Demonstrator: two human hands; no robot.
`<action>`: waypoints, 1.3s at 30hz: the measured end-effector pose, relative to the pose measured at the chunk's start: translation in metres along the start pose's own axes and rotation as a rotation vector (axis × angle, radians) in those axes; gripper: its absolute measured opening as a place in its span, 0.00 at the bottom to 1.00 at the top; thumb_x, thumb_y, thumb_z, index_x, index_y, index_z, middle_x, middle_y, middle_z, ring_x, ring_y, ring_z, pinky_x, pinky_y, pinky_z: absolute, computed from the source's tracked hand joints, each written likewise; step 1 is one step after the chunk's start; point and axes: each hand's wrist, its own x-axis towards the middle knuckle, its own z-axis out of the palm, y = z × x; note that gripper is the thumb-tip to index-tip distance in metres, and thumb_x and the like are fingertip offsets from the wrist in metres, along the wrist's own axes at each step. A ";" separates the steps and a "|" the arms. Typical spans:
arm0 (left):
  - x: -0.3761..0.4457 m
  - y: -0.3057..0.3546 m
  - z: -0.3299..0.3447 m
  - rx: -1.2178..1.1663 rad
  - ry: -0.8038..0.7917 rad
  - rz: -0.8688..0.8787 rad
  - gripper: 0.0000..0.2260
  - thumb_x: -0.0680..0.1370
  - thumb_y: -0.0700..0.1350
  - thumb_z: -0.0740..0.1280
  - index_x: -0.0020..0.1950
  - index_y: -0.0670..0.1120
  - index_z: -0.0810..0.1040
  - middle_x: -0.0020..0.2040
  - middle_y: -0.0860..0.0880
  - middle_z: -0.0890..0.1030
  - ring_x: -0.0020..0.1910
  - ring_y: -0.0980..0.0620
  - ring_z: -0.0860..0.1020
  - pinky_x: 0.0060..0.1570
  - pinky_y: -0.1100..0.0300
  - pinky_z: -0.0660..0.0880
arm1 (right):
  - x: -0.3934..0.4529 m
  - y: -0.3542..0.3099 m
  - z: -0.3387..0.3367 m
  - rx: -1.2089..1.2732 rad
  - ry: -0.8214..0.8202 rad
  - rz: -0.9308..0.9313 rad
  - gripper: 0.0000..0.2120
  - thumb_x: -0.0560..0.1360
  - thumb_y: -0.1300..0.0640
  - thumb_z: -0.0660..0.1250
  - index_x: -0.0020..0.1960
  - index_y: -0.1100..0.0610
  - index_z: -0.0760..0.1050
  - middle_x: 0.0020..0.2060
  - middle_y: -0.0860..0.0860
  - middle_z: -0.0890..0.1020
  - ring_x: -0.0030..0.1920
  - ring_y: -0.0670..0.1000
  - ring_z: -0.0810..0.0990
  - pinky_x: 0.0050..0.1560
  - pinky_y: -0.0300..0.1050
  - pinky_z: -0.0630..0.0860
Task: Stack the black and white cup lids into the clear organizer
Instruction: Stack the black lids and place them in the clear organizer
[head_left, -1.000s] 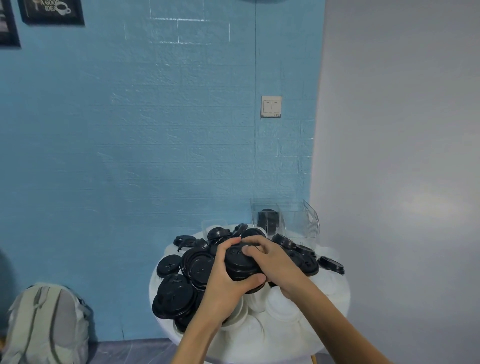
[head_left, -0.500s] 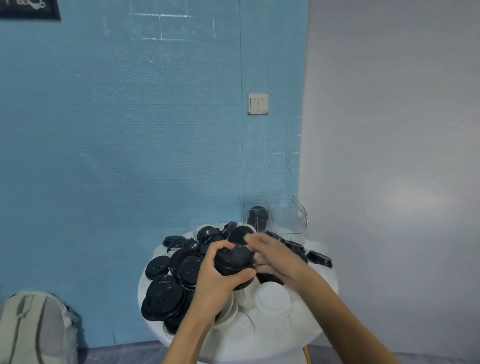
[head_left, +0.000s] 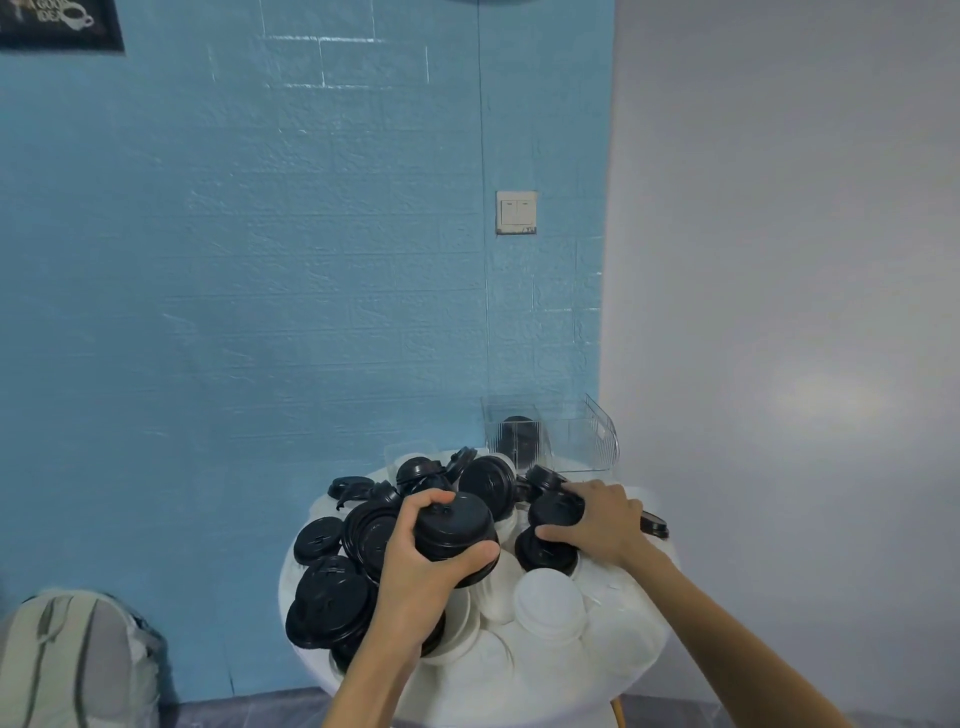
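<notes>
Above the heaped round table (head_left: 644, 670), the left hand (head_left: 415, 566) holds a nested stack of black lids (head_left: 454, 527), fingers curled over its far edge and thumb clamped across its near rim, so the stack is lifted clear of the pile beneath. Just to the right of that hand, the right hand (head_left: 602, 519) lies palm-down on the heap, its fingers wrapped over a loose black lid (head_left: 556, 512) and the thumb set against the near side; the grasp appears formed, though whether the lid has left the pile cannot be told. Beyond the right hand, at the far edge of the table, stands the clear organizer (head_left: 571, 441), with a few black lids (head_left: 519, 439) already standing in its left compartment; the right compartment shows nothing that can be made out. Loose black lids lie mostly to the left of the left hand, and white lids (head_left: 550, 603) lie beneath and nearer than both hands. The step in hand is judged to be gathering: building the black stack before it goes to the organizer, with most of the task outstanding. The next move likely calls for bringing the right-hand lid over the held stack, matching its orientation and seating it squarely, since a crooked lid could spoil the nesting. White lids remain untouched.
</notes>
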 end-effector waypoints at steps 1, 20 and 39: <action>0.000 -0.001 0.000 0.000 0.000 0.000 0.27 0.65 0.33 0.81 0.58 0.52 0.78 0.53 0.53 0.81 0.45 0.62 0.82 0.42 0.70 0.77 | -0.001 -0.001 0.000 0.024 0.028 0.003 0.39 0.65 0.25 0.69 0.71 0.41 0.71 0.65 0.48 0.77 0.68 0.56 0.70 0.67 0.57 0.61; 0.005 -0.006 0.012 -0.095 0.012 0.016 0.43 0.65 0.29 0.80 0.73 0.55 0.67 0.55 0.55 0.84 0.53 0.61 0.83 0.47 0.68 0.79 | -0.079 -0.105 -0.041 0.798 -0.134 -0.429 0.23 0.65 0.45 0.80 0.59 0.43 0.82 0.58 0.44 0.78 0.59 0.41 0.80 0.64 0.43 0.77; 0.006 -0.008 0.004 -0.006 0.052 0.018 0.23 0.65 0.39 0.82 0.55 0.52 0.79 0.53 0.53 0.81 0.45 0.62 0.81 0.43 0.67 0.78 | -0.012 0.007 -0.039 0.451 0.006 0.018 0.25 0.70 0.40 0.76 0.64 0.49 0.78 0.59 0.45 0.78 0.61 0.51 0.78 0.60 0.46 0.72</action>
